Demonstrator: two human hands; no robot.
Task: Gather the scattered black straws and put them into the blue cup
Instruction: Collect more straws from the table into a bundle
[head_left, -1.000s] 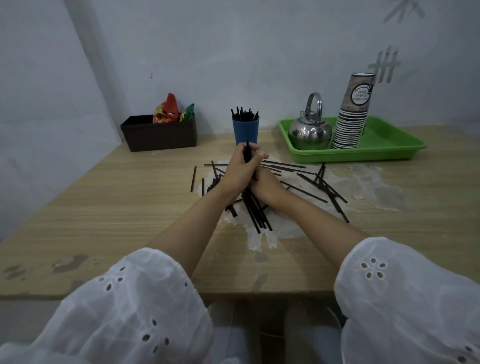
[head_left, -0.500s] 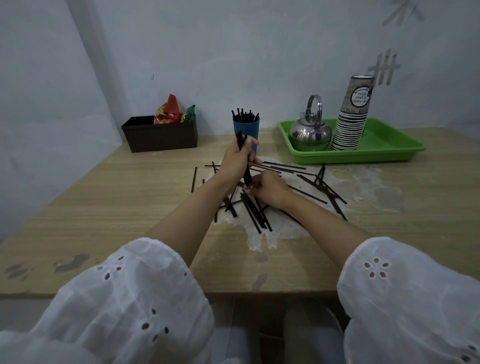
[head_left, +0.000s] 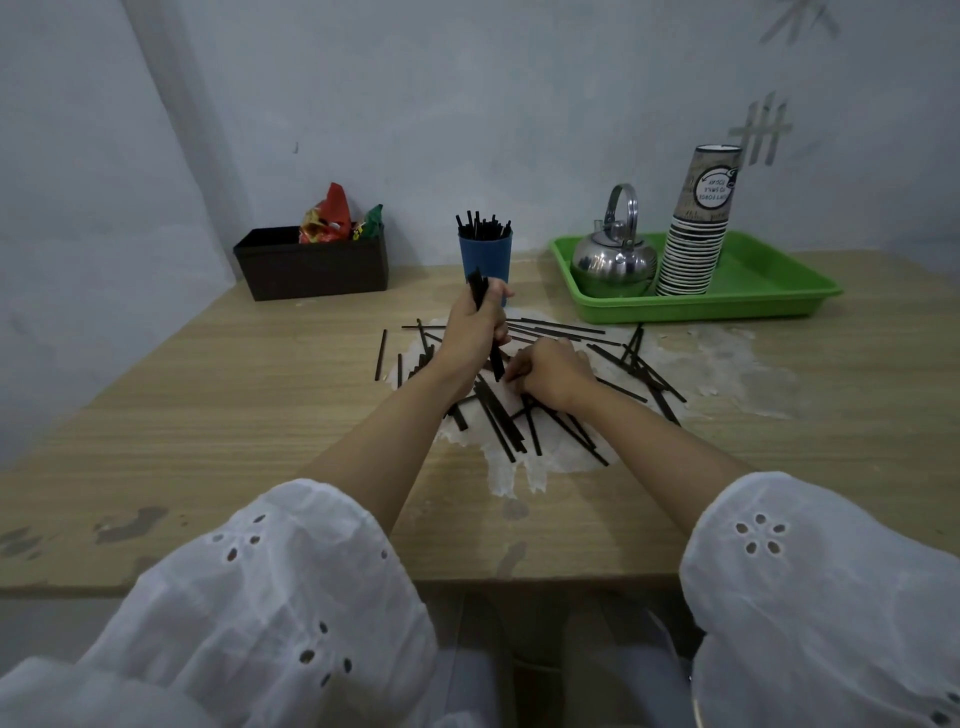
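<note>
Several black straws (head_left: 558, 332) lie scattered over a pale patch in the middle of the wooden table. A blue cup (head_left: 485, 257) stands upright at the back with several straws sticking out of it. My left hand (head_left: 472, 332) grips a small bundle of black straws (head_left: 480, 299), held nearly upright just in front of the cup. My right hand (head_left: 550, 371) rests low on the pile with its fingers curled over straws; whether it holds one I cannot tell.
A dark box (head_left: 311, 265) with snack packets stands at the back left. A green tray (head_left: 753, 293) at the back right holds a metal kettle (head_left: 613, 260) and a tall stack of paper cups (head_left: 698, 228). A wall rises close behind.
My left hand has lifted its bundle of straws off the pile and moved it up toward the cup. My right hand has stayed low on the pile.
</note>
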